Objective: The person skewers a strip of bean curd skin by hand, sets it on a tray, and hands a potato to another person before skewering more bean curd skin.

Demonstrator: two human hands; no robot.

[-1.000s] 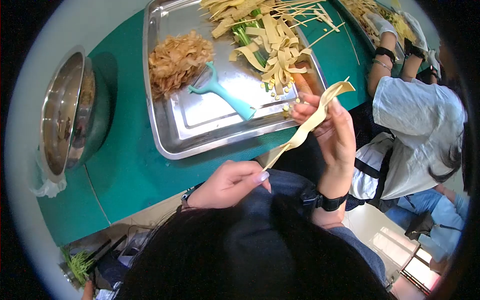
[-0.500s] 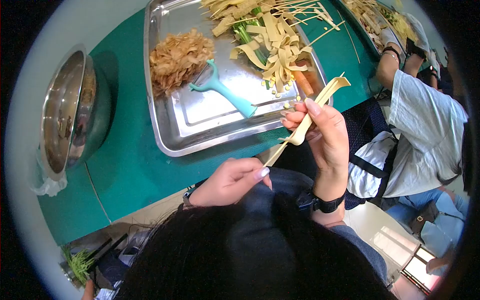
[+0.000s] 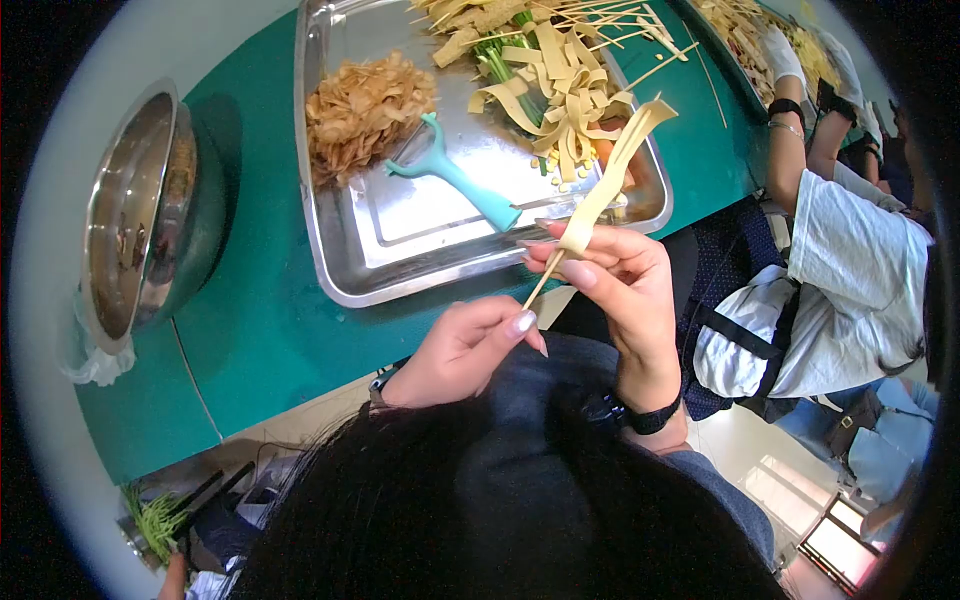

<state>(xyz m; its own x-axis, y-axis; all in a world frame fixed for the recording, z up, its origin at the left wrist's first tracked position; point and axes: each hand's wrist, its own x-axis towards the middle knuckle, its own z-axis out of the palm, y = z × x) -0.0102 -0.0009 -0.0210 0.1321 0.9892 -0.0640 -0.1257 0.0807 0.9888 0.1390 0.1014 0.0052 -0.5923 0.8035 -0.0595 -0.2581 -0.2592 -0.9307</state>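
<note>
My left hand (image 3: 462, 352) pinches the lower end of a thin wooden skewer (image 3: 543, 280) between thumb and fingers. Threaded on the skewer is a pale yellow, flat strip (image 3: 607, 186) that looks like tofu skin, its free end pointing up over the tray's corner. My right hand (image 3: 632, 300) has its thumb and fingers closed around the bottom of that strip, where it folds at the stick. Beyond the hands, a metal tray (image 3: 400, 285) holds a turquoise peeler (image 3: 465, 185), a heap of brownish shavings (image 3: 362, 115) and a pile of similar strips (image 3: 568, 110).
A metal bowl (image 3: 165, 225) stands at the left of the green table (image 3: 270, 340). Loose skewers (image 3: 600, 18) and green stalks (image 3: 497, 65) lie by the strips. At right, a person in a pale shirt (image 3: 860, 280) works at another tray (image 3: 745, 50) with gloved hands.
My right hand has slid down the skewer toward my left hand, and the strip now stands more upright and lies flatter. The co-worker's arm at right has shifted.
</note>
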